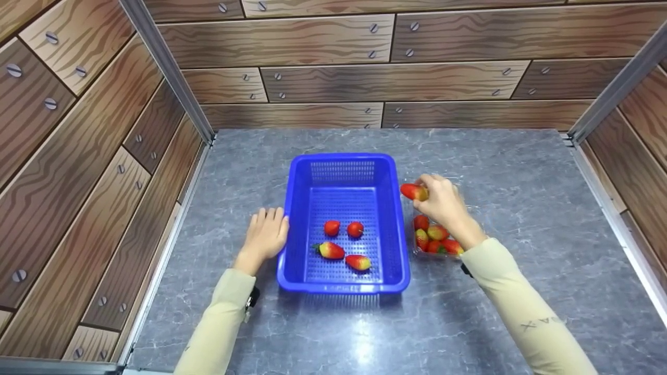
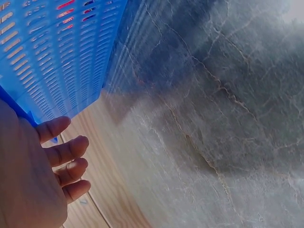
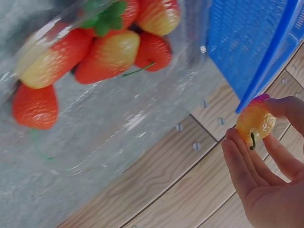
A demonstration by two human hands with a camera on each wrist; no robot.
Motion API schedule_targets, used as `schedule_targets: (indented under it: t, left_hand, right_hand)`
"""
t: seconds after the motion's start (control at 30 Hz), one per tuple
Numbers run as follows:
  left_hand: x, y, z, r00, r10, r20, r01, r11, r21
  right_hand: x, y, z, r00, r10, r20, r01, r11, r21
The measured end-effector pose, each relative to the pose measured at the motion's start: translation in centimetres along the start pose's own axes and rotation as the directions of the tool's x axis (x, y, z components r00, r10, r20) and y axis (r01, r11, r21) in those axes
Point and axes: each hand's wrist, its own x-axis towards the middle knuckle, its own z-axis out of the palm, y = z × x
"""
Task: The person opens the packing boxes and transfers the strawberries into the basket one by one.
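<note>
We had four fruits [image 1: 331,251] in the blue basket [image 1: 344,288]; several others [image 1: 437,232] (seemingly still to move) lay in the clear box [image 3: 135,122]. Our right hand [image 1: 443,200] pinched another fruit [image 1: 414,191] near the basket; our left hand [image 1: 267,232], fingers loosely extended, touched its rim.

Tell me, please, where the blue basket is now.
In the head view, the blue basket stands near the middle of the grey table, between the left hand at its left rim and the right hand, which holds a strawberry.
</note>
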Motion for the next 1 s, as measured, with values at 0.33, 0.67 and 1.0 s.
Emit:
schedule_targets:
  t: [0.33, 0.67, 1.0]
  left_hand:
    - [-0.2, 0.0, 0.1, 1.0, -0.017, 0.025, 0.017, 1.0, -0.009]
    - [-0.1, 0.1, -0.1, 0.999, -0.02, 0.033, 0.021, 1.0, -0.015]
    - [-0.1, 0.0, -0.1, 0.999, -0.032, 0.044, 0.032, 0.999, -0.012]
  right_hand:
    - [1.1, -2.2, 1.1, 0.999, -0.039, 0.026, 0.038, 0.998, 0.043]
    - [2.5, -3.7, 2.2, 0.997, -0.04, 0.066, 0.036, 0.998, 0.061]
    - [5.0, -5.7, 3.7, 0.992, 0.041, 0.116, -0.053, 0.993, 0.101]
